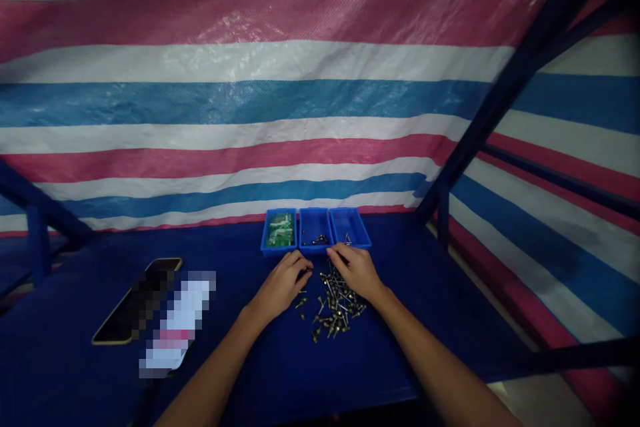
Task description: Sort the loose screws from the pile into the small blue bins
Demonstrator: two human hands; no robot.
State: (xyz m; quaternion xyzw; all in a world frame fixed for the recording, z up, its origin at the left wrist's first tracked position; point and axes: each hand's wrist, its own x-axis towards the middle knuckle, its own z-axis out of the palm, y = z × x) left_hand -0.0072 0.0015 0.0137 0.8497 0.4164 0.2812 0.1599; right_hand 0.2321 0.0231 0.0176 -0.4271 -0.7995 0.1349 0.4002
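A heap of small metal pieces with silver shanks and brass-coloured ends [339,303] lies on the blue table between my hands. My left hand [284,281] is at the heap's left side, thumb and fingers pinched around a small dark piece. Over the heap's far edge is my right hand [359,268], its fingers closed together near the front of the trays; whatever they grip is too small to make out. Just beyond stand a left blue tray [263,243] with green-printed packets, a middle blue tray [314,219] with several small dark parts, and a right blue tray [353,219] with a few silver pieces.
On the left of the table [225,253] lie a dark phone [113,328] and a second, pixelated phone-like object [177,323]. Blue frame bars [505,90] slope up at the right. A striped plastic sheet [250,103] hangs behind the table.
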